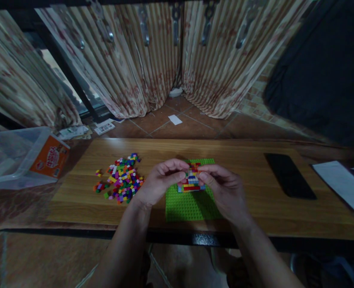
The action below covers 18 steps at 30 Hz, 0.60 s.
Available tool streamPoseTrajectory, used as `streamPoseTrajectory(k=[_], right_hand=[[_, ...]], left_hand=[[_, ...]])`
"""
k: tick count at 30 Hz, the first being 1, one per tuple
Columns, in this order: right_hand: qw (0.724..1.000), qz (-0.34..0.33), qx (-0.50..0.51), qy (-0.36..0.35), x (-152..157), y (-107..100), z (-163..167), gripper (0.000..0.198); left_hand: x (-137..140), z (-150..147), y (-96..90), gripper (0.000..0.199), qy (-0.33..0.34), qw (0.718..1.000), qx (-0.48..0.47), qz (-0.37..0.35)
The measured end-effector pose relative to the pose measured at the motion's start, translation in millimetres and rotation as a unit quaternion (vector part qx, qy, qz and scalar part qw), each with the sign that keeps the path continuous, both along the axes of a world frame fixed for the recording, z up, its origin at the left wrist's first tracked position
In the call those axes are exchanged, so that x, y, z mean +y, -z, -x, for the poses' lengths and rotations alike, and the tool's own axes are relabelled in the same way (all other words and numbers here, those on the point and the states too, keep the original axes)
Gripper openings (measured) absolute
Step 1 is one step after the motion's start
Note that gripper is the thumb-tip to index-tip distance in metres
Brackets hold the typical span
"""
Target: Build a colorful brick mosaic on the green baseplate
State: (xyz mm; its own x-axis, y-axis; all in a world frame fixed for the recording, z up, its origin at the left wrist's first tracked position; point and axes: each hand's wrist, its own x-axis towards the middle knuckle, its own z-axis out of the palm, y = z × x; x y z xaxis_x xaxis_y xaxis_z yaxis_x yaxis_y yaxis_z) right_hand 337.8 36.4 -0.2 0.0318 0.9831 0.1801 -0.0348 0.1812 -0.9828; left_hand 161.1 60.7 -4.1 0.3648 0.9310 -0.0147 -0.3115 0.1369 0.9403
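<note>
A green studded baseplate point(191, 208) lies on the wooden table with a build of colourful toy bricks point(191, 187) on it, in rows of red, yellow, white and blue. Over the build's left side, my left hand point(162, 178) is closed in a pinch, with what looks like a small green toy brick point(186, 175) at its fingertips. My right hand point(223, 186) pinches with thumb and forefinger at the build's right side. Whatever lies between those fingers is too small to make out. Both hands hide parts of the build.
Loose toy bricks point(124, 178) are heaped left of the baseplate on the table point(75, 200). A black flat slab point(291, 176) rests at the right, near white paper point(341, 184). Beyond the table's left end stands a clear plastic bin point(12, 156) with an orange label.
</note>
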Motion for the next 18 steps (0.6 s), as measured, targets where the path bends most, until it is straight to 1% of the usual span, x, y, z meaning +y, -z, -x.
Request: streamPoseTrajectory(k=[4, 9, 11, 14, 18], right_hand=[[0.999, 0.001, -0.011, 0.035, 6.4, 1.7, -10.4, 0.017], [0.992, 0.002, -0.098, 0.084, 12.9, 13.3, -25.2, 0.023], [0.989, 0.018, -0.122, 0.083, 14.5, 19.8, -28.7, 0.026], [0.987, 0.041, -0.145, 0.064, 17.0, 28.4, -30.7, 0.026], [0.982, 0.029, -0.175, 0.07, 21.3, 37.6, -29.9, 0.02]], left_hand=[[2.4, 2.0, 3.9, 0.019, -0.017, 0.999, 0.028, 0.006], [4.6, 4.8, 5.3, 0.021, -0.048, 0.997, 0.063, 0.016], [6.0, 6.2, 6.0, 0.021, -0.059, 0.996, 0.063, 0.023], [8.6, 8.1, 8.3, 0.021, -0.076, 0.995, 0.057, 0.032], [10.5, 9.1, 10.7, 0.022, -0.089, 0.993, 0.062, 0.035]])
